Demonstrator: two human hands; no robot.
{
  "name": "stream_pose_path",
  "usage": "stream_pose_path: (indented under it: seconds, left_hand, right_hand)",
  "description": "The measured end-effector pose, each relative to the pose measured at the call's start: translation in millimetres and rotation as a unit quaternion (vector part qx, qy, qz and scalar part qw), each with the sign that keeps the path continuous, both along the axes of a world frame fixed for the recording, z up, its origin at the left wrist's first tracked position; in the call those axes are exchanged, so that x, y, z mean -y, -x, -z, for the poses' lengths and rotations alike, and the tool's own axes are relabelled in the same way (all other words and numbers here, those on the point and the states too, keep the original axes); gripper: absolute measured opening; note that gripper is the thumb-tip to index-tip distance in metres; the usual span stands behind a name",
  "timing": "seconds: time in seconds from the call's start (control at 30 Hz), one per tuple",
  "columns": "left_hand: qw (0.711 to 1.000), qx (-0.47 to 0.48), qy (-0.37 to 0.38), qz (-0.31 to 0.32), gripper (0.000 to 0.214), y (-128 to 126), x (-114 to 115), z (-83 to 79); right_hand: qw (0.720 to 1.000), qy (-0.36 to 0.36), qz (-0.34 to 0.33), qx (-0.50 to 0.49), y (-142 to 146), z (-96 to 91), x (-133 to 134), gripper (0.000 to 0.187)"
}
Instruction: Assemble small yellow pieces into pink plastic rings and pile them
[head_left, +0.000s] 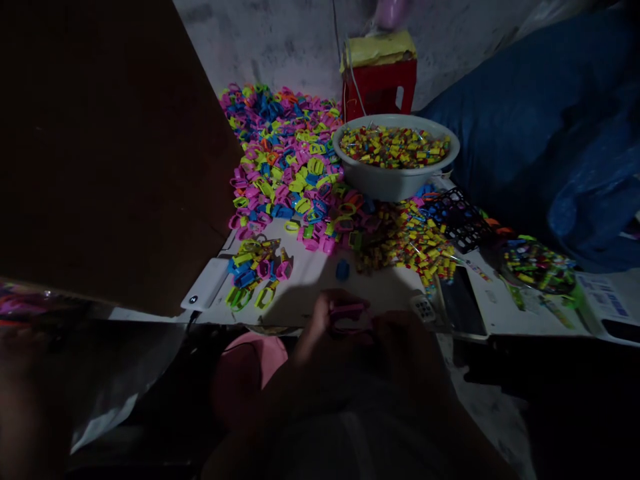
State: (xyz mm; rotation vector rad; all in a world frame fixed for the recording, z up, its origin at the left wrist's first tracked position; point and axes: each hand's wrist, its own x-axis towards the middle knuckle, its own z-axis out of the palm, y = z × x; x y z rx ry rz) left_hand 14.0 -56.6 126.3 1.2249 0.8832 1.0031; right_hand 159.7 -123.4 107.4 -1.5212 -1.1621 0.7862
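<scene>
Both hands sit low in the dim foreground, close together at the near edge of the table (320, 280). The left hand (320, 327) is curled with its fingers closed around the left end of a small pink plastic piece (349, 311), and the right hand (400, 333) meets the same piece from the other side; the shadow is too deep to tell whether its fingers are clamped on it or only touching. The pink piece is held just above the table's front edge, between the two hands.

Just beyond the hands a single blue piece (343, 270) lies alone on the white surface. To the left of it is a small cluster of green, pink and blue pieces (257, 270), and beside that a white flat device (205, 285) near the table edge. Farther back a broad heap of pink, green, blue and orange plastic loops (285, 160) spreads towards the wall. To its right stands a grey bowl (395, 183) filled with small yellow, red and green bits, and a loose pile of the same bits (415, 243) lies in front of the bowl. A black grid tray (460, 217) rests right of that pile, and a clear bag of mixed bits (537, 263) lies further right. Behind the bowl is a red stool (380, 87); a blue sack (550, 133) fills the right side
</scene>
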Motion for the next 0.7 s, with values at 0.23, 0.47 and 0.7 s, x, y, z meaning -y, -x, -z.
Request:
stream_pose_path:
  seconds: [0.23,0.47,0.7]
  left_hand:
    - [0.999,-0.025,0.024,0.041,0.059,5,0,4.7]
    - [0.998,-0.039,0.023,0.032,0.055,4,0,6.4]
    - [0.992,-0.105,0.035,0.057,0.056,11,-8,24.2]
  right_hand:
    - [1.0,0.009,-0.001,0.012,-3,-3.1,-2,0.022]
    - [0.999,0.012,-0.004,0.053,-6,2.4,1,0.022]
    - [0.958,-0.008,-0.114,0.264,-8,9.1,-10,0.023]
